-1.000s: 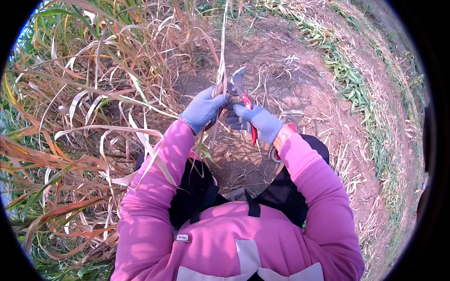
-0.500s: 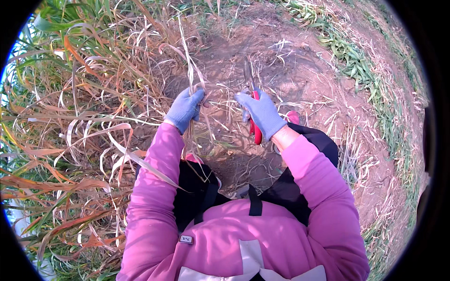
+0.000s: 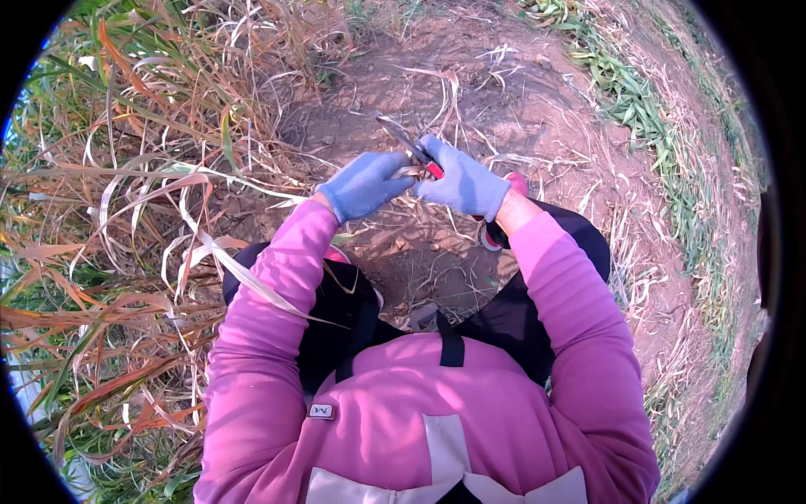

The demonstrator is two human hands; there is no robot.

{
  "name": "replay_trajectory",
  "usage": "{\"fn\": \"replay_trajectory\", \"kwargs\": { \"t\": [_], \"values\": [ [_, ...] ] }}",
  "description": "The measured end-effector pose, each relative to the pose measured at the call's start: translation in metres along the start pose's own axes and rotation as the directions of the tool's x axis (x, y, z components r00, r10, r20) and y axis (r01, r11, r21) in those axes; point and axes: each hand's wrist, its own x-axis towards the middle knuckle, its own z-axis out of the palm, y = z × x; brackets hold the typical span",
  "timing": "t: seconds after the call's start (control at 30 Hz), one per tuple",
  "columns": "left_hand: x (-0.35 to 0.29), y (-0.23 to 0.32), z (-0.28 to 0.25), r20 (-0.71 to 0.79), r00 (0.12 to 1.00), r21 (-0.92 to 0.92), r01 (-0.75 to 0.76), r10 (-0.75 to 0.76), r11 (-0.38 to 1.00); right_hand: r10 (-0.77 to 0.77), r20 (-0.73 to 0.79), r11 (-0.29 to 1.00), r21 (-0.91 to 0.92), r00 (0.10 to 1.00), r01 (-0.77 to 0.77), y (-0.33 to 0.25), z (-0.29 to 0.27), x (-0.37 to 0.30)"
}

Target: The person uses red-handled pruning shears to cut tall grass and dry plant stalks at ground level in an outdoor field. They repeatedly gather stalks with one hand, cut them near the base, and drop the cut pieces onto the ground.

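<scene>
Both my hands wear blue-grey knit gloves and meet low over the soil in front of my knees. My right hand [image 3: 467, 181] is wrapped round red-handled pruning shears [image 3: 433, 170]. Their dark blades point up and left, past the fingers of my left hand; the handles are mostly hidden in the palm. My left hand [image 3: 366, 186] has its fingers closed on dry stalks [image 3: 410, 172], pale and thin, which show between the two hands beside the shears. Whether the blades touch the stalks I cannot tell.
Tall dry and green leafy plants [image 3: 151, 160] crowd the left side, one long pale leaf [image 3: 264, 290] lying across my left sleeve. Brown soil [image 3: 353, 80] with scattered straw lies ahead. A row of cut green leaves [image 3: 630, 105] curves along the right.
My hands have come together, the left moving right and the right slightly left. The shears have tilted leftward, and the long stalks no longer stand upright above my left hand.
</scene>
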Motion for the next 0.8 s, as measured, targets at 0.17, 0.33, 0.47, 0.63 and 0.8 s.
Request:
{"fn": "replay_trajectory", "kwargs": {
  "t": [0.17, 0.33, 0.47, 0.63, 0.8],
  "values": [
    [-0.003, 0.020, -0.017, -0.300, 0.940, 0.283, -0.074, 0.162, 0.956, 0.167, -0.067, 0.947, 0.288, 0.984, -0.141, -0.003, 0.016, 0.011],
    [-0.017, 0.049, -0.020, -0.614, 0.547, 0.515, -0.269, 0.569, 0.814, 0.484, -0.270, 0.633, 0.765, 0.833, -0.120, 0.002, -0.017, 0.013],
    [-0.025, 0.017, 0.006, -0.374, 0.908, 0.150, -0.144, 0.191, 0.978, 0.406, -0.181, 0.281, 0.958, 0.896, 0.067, 0.006, -0.061, -0.001],
    [-0.010, -0.047, 0.025, -0.298, 0.953, 0.419, 0.082, 0.051, 0.904, 0.255, -0.082, 0.168, 0.985, 0.963, 0.040, -0.024, -0.059, -0.015],
    [-0.006, -0.077, 0.024, 0.257, 0.877, 0.516, 0.230, -0.406, 0.825, 0.213, -0.253, 0.192, 0.958, 0.944, 0.214, -0.029, -0.083, -0.023]
  ]
}}
